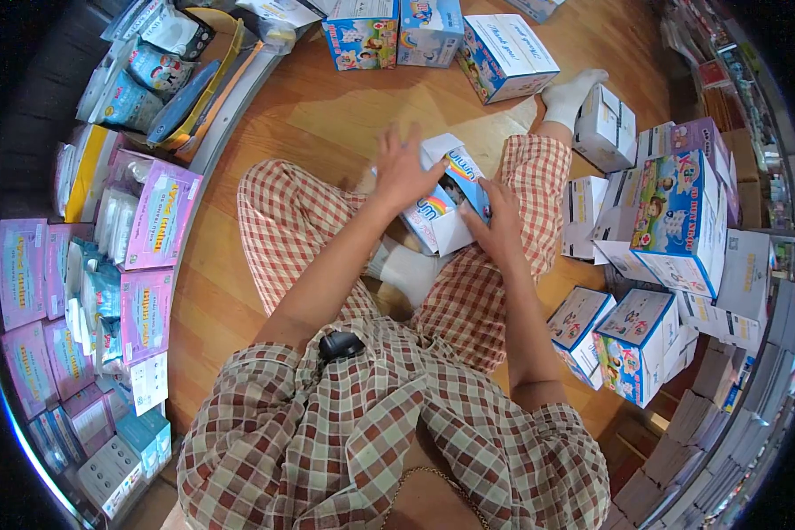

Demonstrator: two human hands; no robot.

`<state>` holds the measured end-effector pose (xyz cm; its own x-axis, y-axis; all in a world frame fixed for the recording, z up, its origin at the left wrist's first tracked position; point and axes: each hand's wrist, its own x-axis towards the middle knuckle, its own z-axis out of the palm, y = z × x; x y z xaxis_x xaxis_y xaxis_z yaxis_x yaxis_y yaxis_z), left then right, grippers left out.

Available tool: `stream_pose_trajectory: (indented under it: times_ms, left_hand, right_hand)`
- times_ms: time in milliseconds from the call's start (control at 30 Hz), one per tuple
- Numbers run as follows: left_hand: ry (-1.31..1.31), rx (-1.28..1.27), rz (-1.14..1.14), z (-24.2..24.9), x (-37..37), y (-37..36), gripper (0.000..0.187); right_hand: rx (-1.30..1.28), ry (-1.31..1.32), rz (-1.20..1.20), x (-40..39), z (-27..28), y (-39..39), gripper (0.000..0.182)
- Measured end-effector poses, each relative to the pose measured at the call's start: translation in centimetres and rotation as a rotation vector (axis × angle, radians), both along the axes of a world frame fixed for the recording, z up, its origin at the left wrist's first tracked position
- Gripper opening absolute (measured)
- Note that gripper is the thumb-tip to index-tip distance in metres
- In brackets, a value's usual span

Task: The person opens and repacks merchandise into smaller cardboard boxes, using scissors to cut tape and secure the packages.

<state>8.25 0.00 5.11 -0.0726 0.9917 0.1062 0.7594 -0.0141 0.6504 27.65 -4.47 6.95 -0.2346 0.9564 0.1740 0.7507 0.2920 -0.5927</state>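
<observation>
seated on the wooden floor (327,115), the right hand (501,208) grips the small blue-and-white carton (442,212) while the left hand (402,168) rests splayed on its open flap, apparently mid-closing; tucking that flap seems next.

White carton (510,55) beyond the held box (446,205) reads "Thank you"; the held box's blue lettering is too blurred to read.

Left hand (404,168) fingers spread; right hand (500,210) curled, arms extended.

Two hands (404,168) on one small box (446,208); three blue-and-white boxes (433,35) at the far floor edge.
</observation>
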Motion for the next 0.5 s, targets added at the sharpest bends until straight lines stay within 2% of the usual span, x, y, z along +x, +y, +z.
stream_pose_trajectory:
  times_ms: [33, 67, 133, 167, 233, 300, 433, 500]
  left_hand:
    - [0.043, -0.173, 0.098, 0.0, -0.1, 0.0, 0.098]
    - [0.043, -0.177, 0.096, 0.5, -0.7, 0.1, 0.098]
    - [-0.167, -0.381, -0.035, 0.8, -2.2, 0.0, 0.112]
    - [-0.166, -0.385, -0.037, 0.6, -2.7, -0.1, 0.112]
    - [-0.068, -0.296, -0.186, 0.2, -3.3, -0.6, 0.122]
    - [-0.047, -0.334, -0.150, 0.9, -2.8, -0.7, 0.124]
    - [0.081, -0.400, -0.109, 2.2, -1.5, -1.0, 0.123]
    - [0.120, -0.381, -0.133, 2.0, -1.2, -1.2, 0.121]
  right_hand:
    - [-0.002, -0.001, -0.004, -0.1, 0.2, -0.1, 0.059]
    - [-0.001, -0.020, -0.003, -0.3, 0.3, -0.3, 0.065]
    - [-0.010, -0.039, -0.004, -0.2, -0.1, -0.7, 0.071]
    - [0.021, -0.016, 0.005, -0.1, -0.5, -0.6, 0.074]
    - [0.045, 0.008, 0.012, 0.1, -1.0, -0.7, 0.077]
    - [-0.045, 0.027, 0.000, 0.0, -0.7, -0.4, 0.079]
    - [-0.049, -0.015, -0.008, -0.5, 0.6, -0.4, 0.082]
    - [-0.201, -0.140, -0.065, -1.4, 1.5, -0.3, 0.085]
